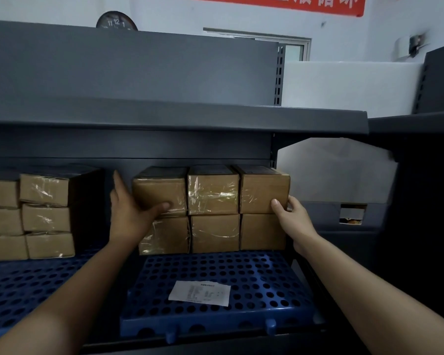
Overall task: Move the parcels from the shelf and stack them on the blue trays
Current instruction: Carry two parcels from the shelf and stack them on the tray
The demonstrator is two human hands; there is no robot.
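Left of the left hand [128,208], a stack of parcels [46,216] stands on the left blue tray [23,285], well apart from both hands. Left hand: fingers straight and flat against the outer side of the top-left parcel [159,190], thumb spread across its front face. Between the hands, a top row of three parcels lies on a lower row [215,233] of three, at the back of the right blue tray [267,278]. Nearer than the hands, a paper slip [200,293] lies on that tray. Right hand [295,216]: thumb on the front of the top-right parcel [263,193], fingers wrapped round its outer side, out of sight.

Step in hand, as judged: the top row is squeezed end to end as one unit; whether it is being seated or lifted cannot be told. The middle parcel [213,194] is probably held only by its neighbours, so inward pressure should be even and the row level. Glossy tape may slip. The upper shelf board [164,116] overhangs closely, so little lift is advisable.
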